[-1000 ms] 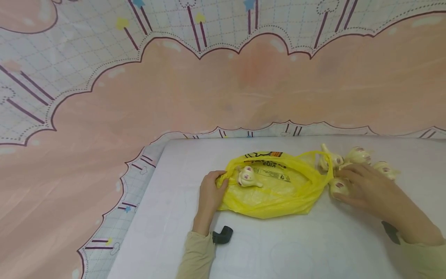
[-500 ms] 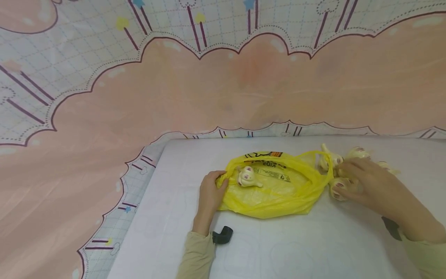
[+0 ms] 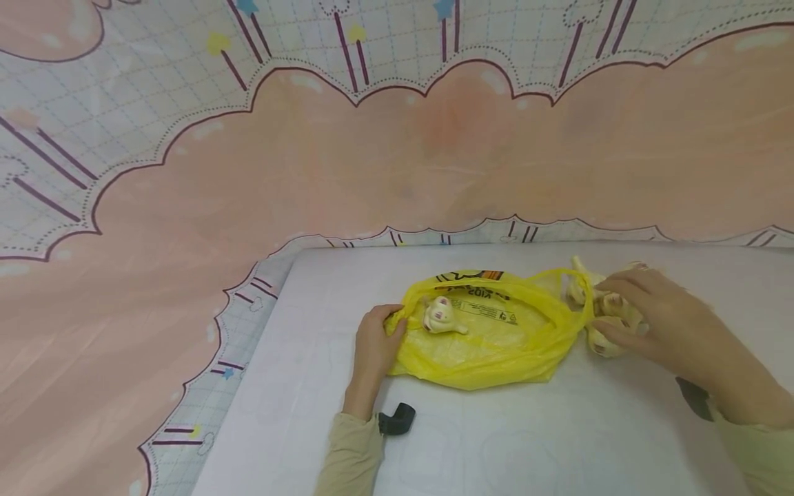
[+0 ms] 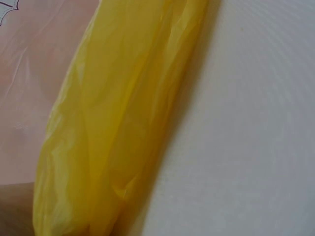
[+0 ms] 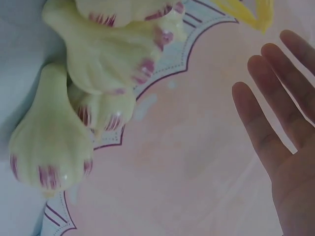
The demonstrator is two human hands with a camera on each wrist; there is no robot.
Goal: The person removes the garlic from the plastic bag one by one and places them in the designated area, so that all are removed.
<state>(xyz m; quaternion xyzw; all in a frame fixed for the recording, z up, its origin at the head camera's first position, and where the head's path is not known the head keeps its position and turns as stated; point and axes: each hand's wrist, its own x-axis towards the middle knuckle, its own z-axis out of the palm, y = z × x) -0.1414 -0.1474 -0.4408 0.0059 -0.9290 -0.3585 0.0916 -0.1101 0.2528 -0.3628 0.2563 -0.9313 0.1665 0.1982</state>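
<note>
A yellow plastic bag (image 3: pixel 477 375) lies on its side with its mouth spread wide. My left hand (image 3: pixel 375 341) holds the bag's left rim, thumb on the inner side. One garlic bulb (image 3: pixel 439 315) rests inside, near that thumb. To the right of the bag my right hand (image 3: pixel 673 324) hovers at a cluster of several garlic bulbs (image 3: pixel 606 344), thumb and fingers spread apart around them. In the right wrist view its fingers (image 5: pixel 253 118) are straight and hold nothing, apart from the purple-streaked bulbs (image 5: pixel 51 137). The hand hides part of the cluster.
Everything lies on a white tabletop (image 3: pixel 496 441). A patterned pink-and-white cloth (image 3: pixel 397 165) hangs behind and to the left. Black wrist devices (image 3: pixel 397 419) sit by both sleeves. One bag handle (image 3: pixel 586 296) loops over toward the bulbs.
My right hand has shifted a little and its fingers have opened wider, showing more bulbs between them; the rightmost bulb is now covered. The left hand and bag stay still.
</note>
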